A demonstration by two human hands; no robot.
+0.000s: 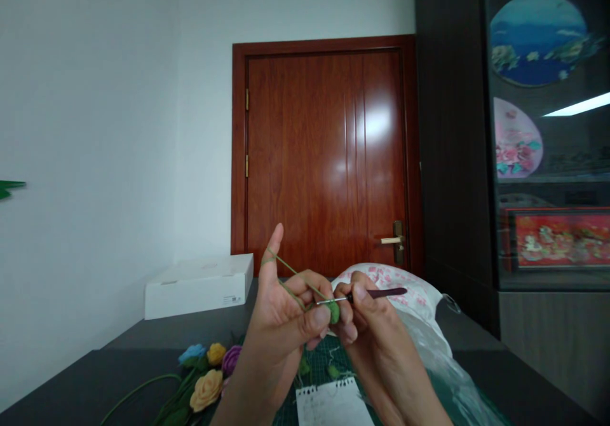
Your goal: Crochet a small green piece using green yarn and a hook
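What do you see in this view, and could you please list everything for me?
crochet hook: one, silver with dark handle, in right hand
green yarn: one strand, green, wound around raised left finger
crocheted piece: one, green, at hook tip
crocheted flowers: four, blue, yellow, purple, peach, on dark table
white box: one, white, far table end
spiral notepad: one, white, near table edge
door: one, reddish-brown, ahead
left hand: one, holding yarn
right hand: one, holding hook

Free air is opening above the left hand (281,311) and right hand (376,350) toward the door (324,159); flowers (206,390) are crowding lower left, a notepad (331,405) is sitting below, a plastic bag (429,343) is pressing in rightward.
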